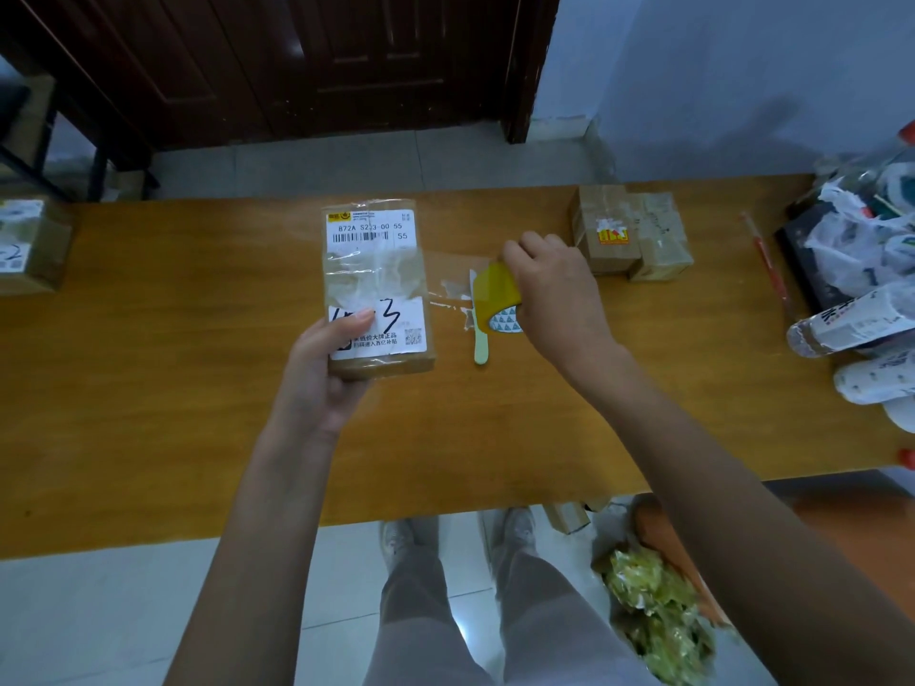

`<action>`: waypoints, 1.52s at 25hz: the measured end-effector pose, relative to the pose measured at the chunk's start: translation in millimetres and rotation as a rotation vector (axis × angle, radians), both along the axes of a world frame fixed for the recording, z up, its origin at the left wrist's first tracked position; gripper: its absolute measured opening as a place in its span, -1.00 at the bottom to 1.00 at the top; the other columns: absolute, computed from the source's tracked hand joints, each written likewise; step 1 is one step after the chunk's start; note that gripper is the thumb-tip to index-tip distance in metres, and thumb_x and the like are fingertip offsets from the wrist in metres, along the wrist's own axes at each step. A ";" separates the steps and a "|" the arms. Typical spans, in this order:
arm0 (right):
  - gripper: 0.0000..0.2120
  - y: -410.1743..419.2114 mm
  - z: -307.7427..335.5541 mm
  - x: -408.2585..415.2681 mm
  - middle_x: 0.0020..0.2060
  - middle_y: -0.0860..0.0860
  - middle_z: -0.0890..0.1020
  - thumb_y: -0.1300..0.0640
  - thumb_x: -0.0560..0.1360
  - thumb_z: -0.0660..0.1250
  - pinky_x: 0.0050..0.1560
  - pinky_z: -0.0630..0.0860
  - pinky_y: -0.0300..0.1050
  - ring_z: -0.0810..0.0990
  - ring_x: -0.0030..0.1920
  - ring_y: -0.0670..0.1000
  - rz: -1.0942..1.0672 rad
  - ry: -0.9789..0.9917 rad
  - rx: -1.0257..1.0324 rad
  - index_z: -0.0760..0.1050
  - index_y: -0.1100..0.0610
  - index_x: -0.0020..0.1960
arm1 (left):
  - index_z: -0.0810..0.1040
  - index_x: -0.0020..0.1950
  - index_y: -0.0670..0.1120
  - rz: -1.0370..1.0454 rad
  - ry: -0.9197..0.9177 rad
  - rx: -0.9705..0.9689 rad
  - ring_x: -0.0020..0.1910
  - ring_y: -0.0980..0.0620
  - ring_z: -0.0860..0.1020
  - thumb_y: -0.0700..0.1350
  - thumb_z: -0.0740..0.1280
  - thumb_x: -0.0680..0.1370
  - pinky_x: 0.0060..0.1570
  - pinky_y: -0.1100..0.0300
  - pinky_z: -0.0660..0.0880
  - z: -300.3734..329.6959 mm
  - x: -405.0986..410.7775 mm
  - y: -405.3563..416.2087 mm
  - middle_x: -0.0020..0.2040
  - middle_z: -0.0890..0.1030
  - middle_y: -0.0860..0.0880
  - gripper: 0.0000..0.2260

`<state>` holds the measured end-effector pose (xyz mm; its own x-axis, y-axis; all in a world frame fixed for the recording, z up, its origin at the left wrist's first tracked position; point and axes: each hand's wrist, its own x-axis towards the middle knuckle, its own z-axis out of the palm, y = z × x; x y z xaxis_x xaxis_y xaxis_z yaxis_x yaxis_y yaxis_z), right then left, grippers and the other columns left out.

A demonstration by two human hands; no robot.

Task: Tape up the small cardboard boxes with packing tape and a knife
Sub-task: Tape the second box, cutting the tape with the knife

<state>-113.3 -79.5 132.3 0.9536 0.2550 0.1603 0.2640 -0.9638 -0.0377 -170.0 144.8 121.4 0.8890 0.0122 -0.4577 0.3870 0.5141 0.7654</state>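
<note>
**Tape stretched from the roll to a small box held over the table**

The small cardboard box (379, 289) sits in the middle of the view, held up above the wooden table (198, 388) with its labelled top face toward the camera. It carries a white shipping label with a barcode at the far end and a second white label with black handwriting at the near end. A band of clear tape already crosses its middle. The left hand (322, 373) grips the box at its near left corner, thumb pressed on the handwritten label and fingers curled underneath.

A strip of clear tape (448, 277) runs from the right edge of the box across to the tape roll (497, 302), a yellowish roll with a patterned core. The right hand (554, 289) holds that roll, fingers curled over its top and far side. Directly under the roll a pale green knife handle (481, 346) points toward the near edge of the table; whether it lies on the table or is held with the roll, I cannot tell.

Farther right on the table stand two taped boxes (629, 237), touching each other. At the left edge is another box (29, 250) with a white label. At the right end lies a heap of plastic-wrapped packages (861, 289), with a red pen (765, 259) beside it. Below the table edge, the person's legs and shoes show on a tiled floor (124, 621), near a crumpled yellow-green bag (653, 611).
</note>
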 end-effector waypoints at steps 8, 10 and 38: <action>-0.58 26.5 6.3 -11.5 -0.17 0.08 0.48 0.54 0.24 0.22 -0.24 0.17 -0.10 0.31 -0.21 0.04 0.042 -0.006 0.064 0.48 0.20 0.02 | 0.71 0.01 -0.13 -0.066 -0.045 -0.416 0.08 -0.05 0.63 -0.17 0.56 0.22 0.21 0.04 0.49 2.6 -11.2 -13.4 0.04 0.68 -0.08 -0.64; -0.56 31.3 6.3 -14.2 -0.20 0.10 0.47 0.54 0.24 0.16 -0.24 0.16 -0.08 0.27 -0.23 0.04 0.060 -0.019 0.089 0.50 0.21 0.02 | 0.69 0.06 -0.12 -0.132 -0.077 -0.458 0.13 -0.04 0.58 -0.10 0.62 0.17 0.28 0.10 0.35 1.6 -11.0 -15.8 0.09 0.65 -0.07 -0.53; -0.70 4.6 -4.9 -26.1 -0.14 0.13 0.55 0.40 0.38 0.39 -0.24 0.43 -0.03 0.51 -0.17 0.04 0.038 0.205 0.810 0.42 0.30 0.08 | 0.48 0.19 -0.09 -0.108 0.178 0.284 -0.16 0.03 0.69 -0.07 0.54 0.20 -0.33 0.18 0.57 -44.4 -9.4 -23.2 -0.11 0.71 0.01 -0.41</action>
